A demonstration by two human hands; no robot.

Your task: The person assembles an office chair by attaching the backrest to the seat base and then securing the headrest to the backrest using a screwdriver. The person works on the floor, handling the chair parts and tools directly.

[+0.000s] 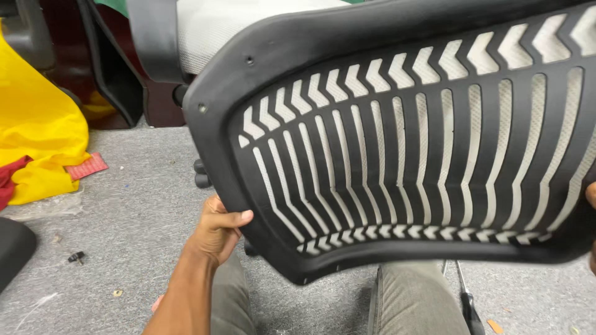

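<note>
Filling the frame, our chair back [397,149] is up off the carpet: left hand [218,231] grasping its lower-left rim, right hand's [590,197] fingers hidden, screw holes bare

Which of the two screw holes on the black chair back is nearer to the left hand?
The lower hole at the rounded corner of the chair back; the other hole sits higher, farther from the left hand.

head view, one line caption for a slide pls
Left hand grips the edge of a black slatted chair backrest over grey carpet.
</note>
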